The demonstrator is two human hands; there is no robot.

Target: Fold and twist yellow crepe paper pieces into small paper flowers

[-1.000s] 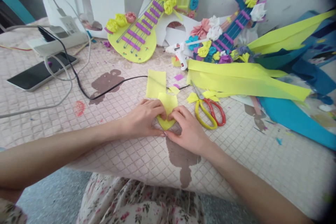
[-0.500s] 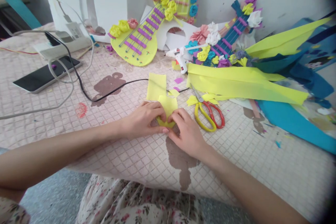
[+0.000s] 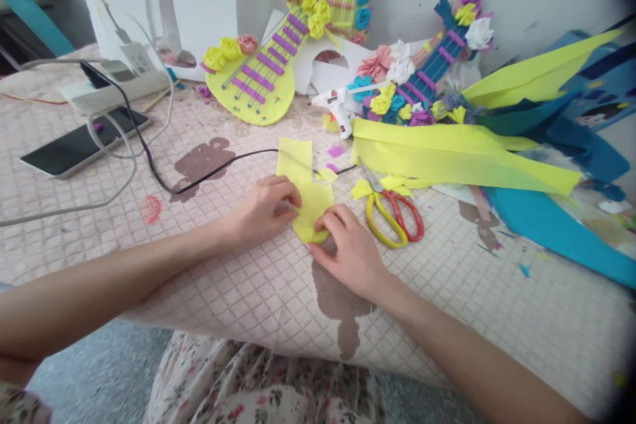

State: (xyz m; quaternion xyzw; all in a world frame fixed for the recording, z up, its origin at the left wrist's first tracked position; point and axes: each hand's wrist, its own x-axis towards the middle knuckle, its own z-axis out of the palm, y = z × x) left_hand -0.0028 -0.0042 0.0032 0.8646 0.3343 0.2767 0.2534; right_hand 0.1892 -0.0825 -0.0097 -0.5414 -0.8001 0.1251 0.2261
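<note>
A small yellow paper piece (image 3: 314, 207) lies on the quilted cloth, its near end curled up. My right hand (image 3: 348, 248) pinches that near end at its right side. At the paper's left edge, my left hand (image 3: 265, 205) has thumb and fingers closed together; whether they grip the edge is hard to tell. Another yellow paper square (image 3: 295, 158) lies just beyond, partly meeting the first. Scissors (image 3: 395, 217) with one yellow and one red handle rest to the right of my right hand, beside small yellow scraps (image 3: 361, 189).
A white glue gun (image 3: 340, 112) stands behind the papers. Decorated paper instruments (image 3: 258, 89) line the back. Long yellow strips (image 3: 462, 156) and blue paper (image 3: 561, 232) spread rightward. A phone (image 3: 84, 139), power strip (image 3: 119, 83) and cables occupy the left.
My left hand has moved left and slightly away from me, off the paper's near end to its left edge. More of the yellow piece now shows between my hands.
</note>
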